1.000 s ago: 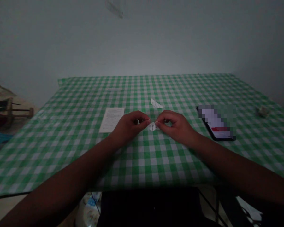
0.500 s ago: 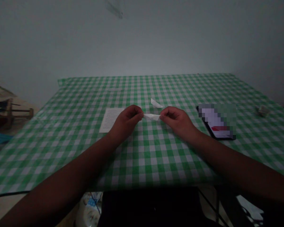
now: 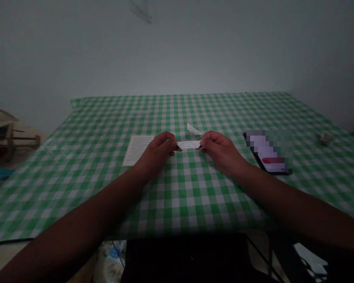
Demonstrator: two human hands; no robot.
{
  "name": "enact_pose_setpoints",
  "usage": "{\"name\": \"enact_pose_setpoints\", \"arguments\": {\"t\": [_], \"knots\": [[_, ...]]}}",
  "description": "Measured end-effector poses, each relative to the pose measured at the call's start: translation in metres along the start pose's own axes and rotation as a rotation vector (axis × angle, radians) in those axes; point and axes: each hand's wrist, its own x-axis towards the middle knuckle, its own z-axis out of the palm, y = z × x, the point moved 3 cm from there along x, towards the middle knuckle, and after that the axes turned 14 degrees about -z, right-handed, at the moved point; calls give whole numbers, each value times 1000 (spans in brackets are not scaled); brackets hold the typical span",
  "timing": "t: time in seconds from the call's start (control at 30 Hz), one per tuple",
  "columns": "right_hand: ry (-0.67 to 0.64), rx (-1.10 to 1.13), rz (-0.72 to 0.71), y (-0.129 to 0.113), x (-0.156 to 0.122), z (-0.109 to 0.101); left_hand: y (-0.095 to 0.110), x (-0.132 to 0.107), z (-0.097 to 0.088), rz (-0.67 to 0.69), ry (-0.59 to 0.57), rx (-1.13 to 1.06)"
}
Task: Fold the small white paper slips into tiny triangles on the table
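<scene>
Between my two hands, a narrow strip of printed paper (image 3: 188,145) is held level just over the tablecloth. My left hand (image 3: 161,151) pinches its left end and my right hand (image 3: 220,147) pinches its right end, thumbs and fingers closed on it. Lines of small text face me. Just beyond the strip lies a smaller folded piece of printed paper (image 3: 194,129). Partly behind my left hand, a printed sheet (image 3: 138,148) rests flat on the cloth.
A green and white checked tablecloth (image 3: 191,200) covers the table. To the right lies a smartphone (image 3: 268,153), its screen blurred out. Farther right is a small crumpled object (image 3: 325,138). A pale wall (image 3: 177,51) stands behind the table.
The paper strip has turned in my fingers: it looked creased and mostly blank, and now shows a flat printed face. Both hands stay in nearly the same place, still pinching its ends.
</scene>
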Motion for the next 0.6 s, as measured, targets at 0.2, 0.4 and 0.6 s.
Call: {"name": "enact_pose_setpoints", "arguments": {"t": [0.2, 0.4, 0.6], "knots": [[-35, -152, -9, -3, 0, 2, 2, -2, 0, 130, -29, 164], [-123, -227, -82, -6, -4, 5, 9, -14, 5, 310, 55, 536], [-173, -416, -210, -10, -8, 4, 15, -21, 8, 397, 37, 647]]}}
